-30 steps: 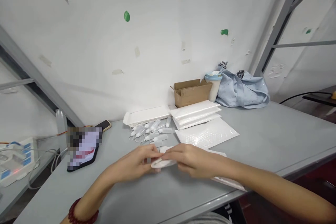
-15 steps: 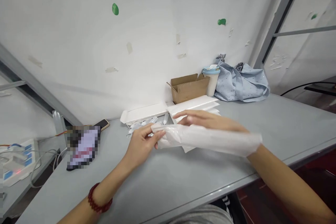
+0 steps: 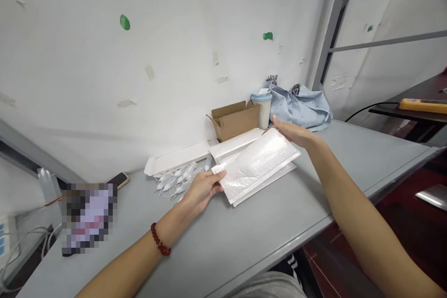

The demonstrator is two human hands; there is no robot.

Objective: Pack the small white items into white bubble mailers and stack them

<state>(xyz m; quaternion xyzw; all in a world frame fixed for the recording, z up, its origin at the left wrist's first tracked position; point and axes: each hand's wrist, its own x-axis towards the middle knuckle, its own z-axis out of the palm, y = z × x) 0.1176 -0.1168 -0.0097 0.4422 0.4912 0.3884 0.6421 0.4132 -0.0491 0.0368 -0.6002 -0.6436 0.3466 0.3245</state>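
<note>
moved: bubble mailer (image 3: 256,163), half a second ago sagging over the right forearm near the body, now lies stretched flat between both hands, further out towards the wall; the view has swung to the right.
head view, left hand (image 3: 202,188): fingers curled shut on the mailer's near corner, thumb on top and the other fingers under it, pinching it so the sheet stays taut.
head view, right hand (image 3: 291,132): fingers almost straight along the far corner; the thumb is hidden, so i cannot tell whether it grips or only steadies that end.
where the mailer is: lifted just above the table (image 3: 244,242), slanting from the left hand up to the right, over another mailer (image 3: 275,178) lying flat beneath it.
why held so: one hand at each end, likely to keep the soft sheet flat.
mailers: one held, one under it, plus a stack (image 3: 232,144) behind, too close-packed to count.
small white sachets (image 3: 178,179): a loose heap just beyond the left hand, too tangled to count.
single things: one flat white carton (image 3: 178,160), one open cardboard box (image 3: 234,121), one lidded cup (image 3: 262,108), one blue cloth bag (image 3: 300,109), one phone (image 3: 118,179), one red bead bracelet (image 3: 159,240) on the left wrist.
</note>
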